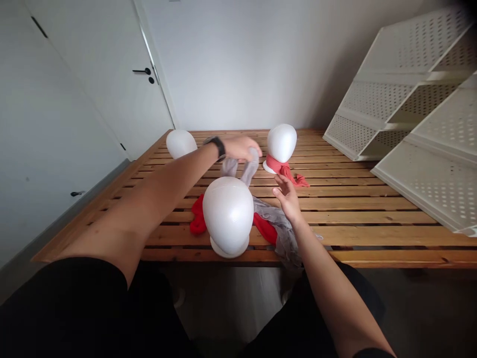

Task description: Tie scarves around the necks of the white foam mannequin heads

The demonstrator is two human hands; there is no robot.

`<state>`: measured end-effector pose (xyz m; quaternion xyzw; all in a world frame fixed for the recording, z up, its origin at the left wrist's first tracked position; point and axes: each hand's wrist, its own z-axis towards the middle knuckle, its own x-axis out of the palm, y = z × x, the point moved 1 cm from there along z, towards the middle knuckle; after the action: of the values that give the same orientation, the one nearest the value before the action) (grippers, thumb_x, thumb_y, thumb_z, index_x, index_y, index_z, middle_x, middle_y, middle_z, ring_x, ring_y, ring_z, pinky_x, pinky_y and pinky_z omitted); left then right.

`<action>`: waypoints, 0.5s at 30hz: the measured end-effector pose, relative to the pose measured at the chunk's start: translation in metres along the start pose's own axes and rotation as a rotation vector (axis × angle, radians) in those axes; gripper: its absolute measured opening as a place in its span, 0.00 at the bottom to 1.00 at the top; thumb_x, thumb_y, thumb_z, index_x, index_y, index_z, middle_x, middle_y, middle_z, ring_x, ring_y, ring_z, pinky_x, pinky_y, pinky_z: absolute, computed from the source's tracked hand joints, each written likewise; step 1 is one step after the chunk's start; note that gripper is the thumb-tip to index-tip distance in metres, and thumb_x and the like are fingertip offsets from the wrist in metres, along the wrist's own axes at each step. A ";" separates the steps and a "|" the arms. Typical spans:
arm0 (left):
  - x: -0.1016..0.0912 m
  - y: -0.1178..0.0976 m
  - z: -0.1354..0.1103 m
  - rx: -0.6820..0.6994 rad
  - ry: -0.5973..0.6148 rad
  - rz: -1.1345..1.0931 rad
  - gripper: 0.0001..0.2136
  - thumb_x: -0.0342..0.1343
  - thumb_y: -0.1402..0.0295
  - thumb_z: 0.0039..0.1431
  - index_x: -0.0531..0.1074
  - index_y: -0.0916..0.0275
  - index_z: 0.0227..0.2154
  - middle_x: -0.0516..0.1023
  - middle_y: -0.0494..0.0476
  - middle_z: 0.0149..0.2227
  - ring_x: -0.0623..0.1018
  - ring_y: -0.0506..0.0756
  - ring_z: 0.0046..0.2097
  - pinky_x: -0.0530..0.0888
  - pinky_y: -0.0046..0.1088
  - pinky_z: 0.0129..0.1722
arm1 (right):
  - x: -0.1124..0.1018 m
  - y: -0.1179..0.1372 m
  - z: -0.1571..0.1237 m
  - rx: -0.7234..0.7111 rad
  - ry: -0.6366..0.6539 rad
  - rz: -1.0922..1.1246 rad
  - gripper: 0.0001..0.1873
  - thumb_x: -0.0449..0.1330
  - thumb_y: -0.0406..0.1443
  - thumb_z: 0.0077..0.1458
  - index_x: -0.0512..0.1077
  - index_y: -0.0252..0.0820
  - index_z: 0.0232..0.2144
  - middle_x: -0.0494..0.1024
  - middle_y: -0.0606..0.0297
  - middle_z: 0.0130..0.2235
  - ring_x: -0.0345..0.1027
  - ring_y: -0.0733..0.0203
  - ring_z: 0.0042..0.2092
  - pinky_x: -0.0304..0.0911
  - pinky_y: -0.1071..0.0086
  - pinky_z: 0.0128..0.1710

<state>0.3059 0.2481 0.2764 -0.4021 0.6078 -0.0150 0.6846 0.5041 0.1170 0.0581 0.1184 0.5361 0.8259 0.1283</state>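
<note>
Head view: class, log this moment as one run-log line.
left hand: fingers closed on grey scarf | right hand: open above grey scarf | near foam head: red scarf at base

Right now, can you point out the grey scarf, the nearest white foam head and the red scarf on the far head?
grey scarf (pixel 249 171): head view, on the lifted end below the left hand.
nearest white foam head (pixel 228 211): head view, on its rounded front.
red scarf (pixel 283 169): head view, on the knot at the far head's neck.

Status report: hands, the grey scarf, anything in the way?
Left hand gripping grey scarf, lifted. Right hand open beside it. Near foam head stands in front.
</note>
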 end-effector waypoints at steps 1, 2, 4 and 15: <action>0.007 -0.023 0.019 0.066 0.030 0.151 0.24 0.63 0.78 0.48 0.82 0.62 0.50 0.80 0.52 0.29 0.76 0.52 0.29 0.71 0.31 0.36 | 0.004 -0.001 0.005 -0.042 -0.003 0.038 0.51 0.73 0.61 0.45 0.64 0.49 0.64 0.67 0.49 0.69 0.58 0.45 0.72 0.56 0.47 0.70; 0.017 -0.045 0.036 0.131 0.035 0.288 0.23 0.63 0.79 0.47 0.83 0.63 0.48 0.83 0.54 0.33 0.79 0.54 0.34 0.72 0.31 0.39 | 0.007 -0.002 0.008 -0.079 0.000 0.064 0.54 0.74 0.60 0.43 0.63 0.49 0.65 0.65 0.50 0.70 0.57 0.45 0.72 0.54 0.47 0.72; 0.044 -0.090 0.064 0.281 0.044 0.463 0.20 0.62 0.80 0.49 0.84 0.65 0.46 0.86 0.58 0.43 0.81 0.56 0.43 0.72 0.31 0.47 | 0.012 0.001 0.010 -0.123 0.002 0.078 0.56 0.78 0.58 0.38 0.65 0.47 0.65 0.69 0.52 0.67 0.60 0.44 0.70 0.53 0.48 0.72; 0.028 -0.139 0.082 0.311 0.401 0.071 0.25 0.42 0.63 0.67 0.74 0.88 0.40 0.69 0.42 0.22 0.73 0.42 0.26 0.60 0.31 0.31 | -0.018 0.033 0.001 0.245 0.202 0.265 0.22 0.74 0.51 0.52 0.80 0.40 0.40 0.56 0.81 0.13 0.47 0.70 0.17 0.66 0.69 0.24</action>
<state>0.4478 0.1831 0.3273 -0.2593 0.7357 -0.1635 0.6040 0.5191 0.0989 0.0878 0.1191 0.6223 0.7719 -0.0513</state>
